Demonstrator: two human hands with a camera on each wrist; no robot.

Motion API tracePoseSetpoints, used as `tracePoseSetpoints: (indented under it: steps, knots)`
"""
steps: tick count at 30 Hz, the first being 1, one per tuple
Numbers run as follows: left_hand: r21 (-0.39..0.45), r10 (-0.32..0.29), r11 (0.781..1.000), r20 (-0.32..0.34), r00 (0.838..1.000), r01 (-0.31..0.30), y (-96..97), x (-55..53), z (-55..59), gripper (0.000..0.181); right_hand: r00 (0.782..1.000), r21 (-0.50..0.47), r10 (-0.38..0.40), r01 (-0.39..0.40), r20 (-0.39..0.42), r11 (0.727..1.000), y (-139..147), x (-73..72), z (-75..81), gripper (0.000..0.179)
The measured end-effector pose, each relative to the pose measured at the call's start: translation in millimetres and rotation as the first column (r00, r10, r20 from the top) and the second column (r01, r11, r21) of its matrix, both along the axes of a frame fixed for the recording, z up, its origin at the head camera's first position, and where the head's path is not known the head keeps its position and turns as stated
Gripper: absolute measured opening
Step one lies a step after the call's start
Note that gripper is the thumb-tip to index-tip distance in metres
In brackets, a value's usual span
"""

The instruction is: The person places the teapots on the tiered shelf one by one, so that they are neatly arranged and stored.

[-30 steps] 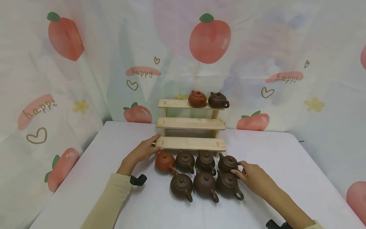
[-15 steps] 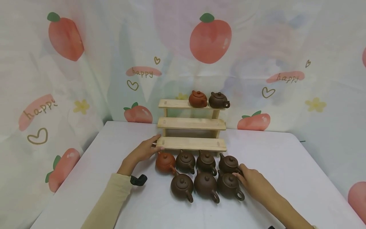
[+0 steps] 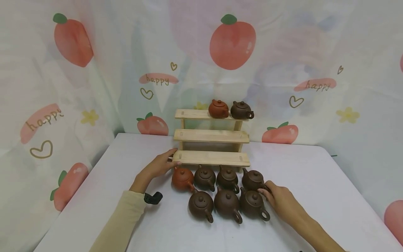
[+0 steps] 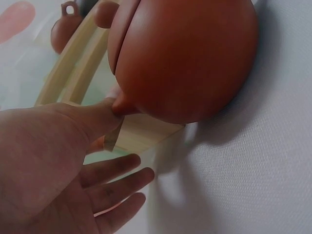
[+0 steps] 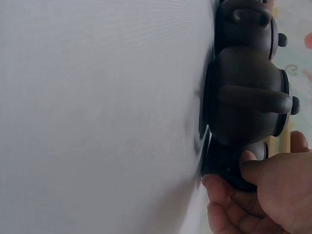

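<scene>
My left hand (image 3: pixel 160 164) is at the left end of a three-tier wooden stand (image 3: pixel 211 158), its thumb and index finger about the bottom shelf's end. In the left wrist view the other fingers are spread off the stand, and a reddish teapot (image 4: pixel 195 58) looms close beside the thumb. My right hand (image 3: pixel 280 199) pinches the handle of the rightmost dark brown teapot (image 3: pixel 252 179) in the row nearest the stand. In the right wrist view that teapot (image 5: pixel 226 158) is partly hidden behind another dark teapot (image 5: pixel 243 92) and by my fingers.
Before the stand, several teapots crowd two rows, including a reddish teapot (image 3: pixel 182 179) and a dark front teapot (image 3: pixel 200 204). The top shelf bears a reddish teapot (image 3: pixel 218 109) and a dark teapot (image 3: pixel 241 110). A white cloth covers the table (image 3: pixel 170 231); a printed curtain (image 3: pixel 104 84) surrounds it.
My right hand has shifted slightly right and down, from the side of the rightmost dark teapot onto its handle. My left hand has stayed at the stand.
</scene>
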State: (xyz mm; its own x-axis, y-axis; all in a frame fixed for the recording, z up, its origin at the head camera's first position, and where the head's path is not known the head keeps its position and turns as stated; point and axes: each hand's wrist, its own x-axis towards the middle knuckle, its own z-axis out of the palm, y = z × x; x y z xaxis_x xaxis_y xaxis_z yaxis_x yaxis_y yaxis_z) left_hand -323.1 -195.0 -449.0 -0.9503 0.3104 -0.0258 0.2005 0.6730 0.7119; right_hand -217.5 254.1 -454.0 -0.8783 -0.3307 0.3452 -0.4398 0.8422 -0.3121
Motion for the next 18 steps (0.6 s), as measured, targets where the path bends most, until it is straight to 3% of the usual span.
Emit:
tracePoseSetpoints:
  steps: [9,18]
  knots:
    - [-0.005,-0.005,1.0,0.008,1.0,0.005,1.0,0.2,0.3,0.075,0.993,-0.026,0.014,-0.017,-0.119,1.0,0.4,-0.7,6.7,0.022]
    - [0.019,0.004,1.0,0.02,1.0,-0.005,0.3,2.0,0.8,0.074,0.994,-0.04,0.055,-0.059,-0.089,0.997,-9.2,-7.5,33.3,0.023]
